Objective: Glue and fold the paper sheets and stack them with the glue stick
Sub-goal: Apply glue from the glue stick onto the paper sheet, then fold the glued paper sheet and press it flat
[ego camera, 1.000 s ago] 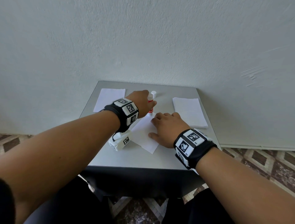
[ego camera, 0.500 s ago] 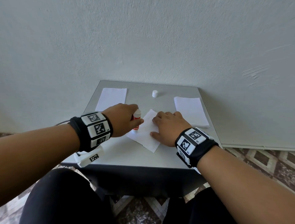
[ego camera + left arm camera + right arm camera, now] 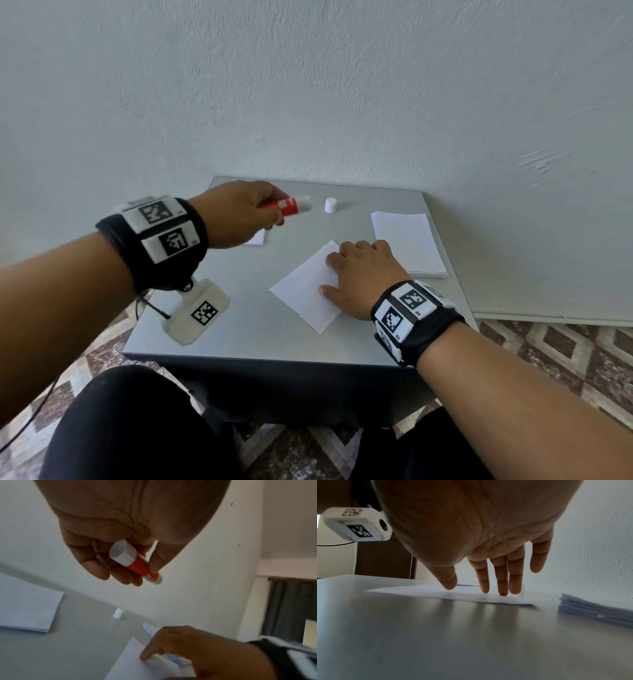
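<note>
The surface point(image 3: 436, 635) looks smooth, semi-glossy grey metal beneath matt white paper sheets point(image 3: 305, 291), beside a glossy plastic glue stick point(image 3: 135, 562).

You sit before a small grey table point(image 3: 260, 329) that stands against a pale, rough-plastered wall point(image 3: 308, 85). On the right side the wall has some scratch marks point(image 3: 541, 164) and a white baseboard point(image 3: 548, 317) at its foot. The floor point(image 3: 565, 353) has brown and cream tiles in a diamond pattern. Soft daylight falls evenly.
</note>
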